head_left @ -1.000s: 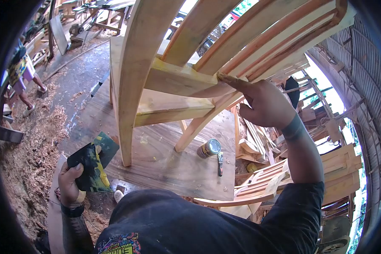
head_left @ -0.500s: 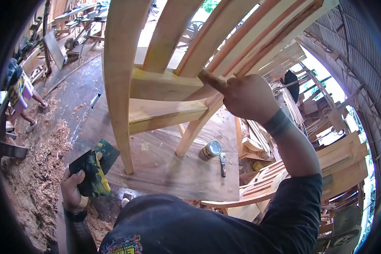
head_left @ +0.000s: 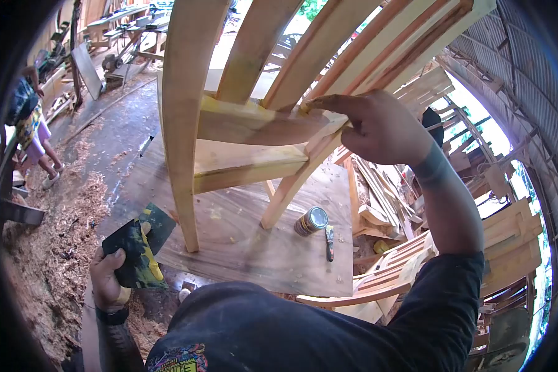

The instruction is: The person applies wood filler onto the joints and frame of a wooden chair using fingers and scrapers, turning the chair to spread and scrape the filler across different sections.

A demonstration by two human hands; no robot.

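My left hand (head_left: 108,279) grips a dark flat palette (head_left: 133,248) made of two thin overlapping sheets, with yellow paste smeared on it. The stretched index finger of my right hand (head_left: 381,127) presses at the joint where a back slat meets the lower back rail (head_left: 254,121) of a bare wooden chair (head_left: 183,124). Its other fingers are curled and hold nothing visible. Yellowish paste marks several slat joints along that rail. Below, a lidded can (head_left: 310,222) stands on the wooden board (head_left: 242,266), beside a small putty knife or brush-like tool (head_left: 330,243).
A second slatted wooden piece (head_left: 378,282) lies to the right, near stacked boards (head_left: 378,186). Wood shavings (head_left: 62,248) cover the floor at left. A person (head_left: 34,127) stands at the far left, near machinery and planks.
My right hand has turned at the chair joint, so its index finger now lies more level. The view has shifted slightly. My left hand keeps its hold on the palette.
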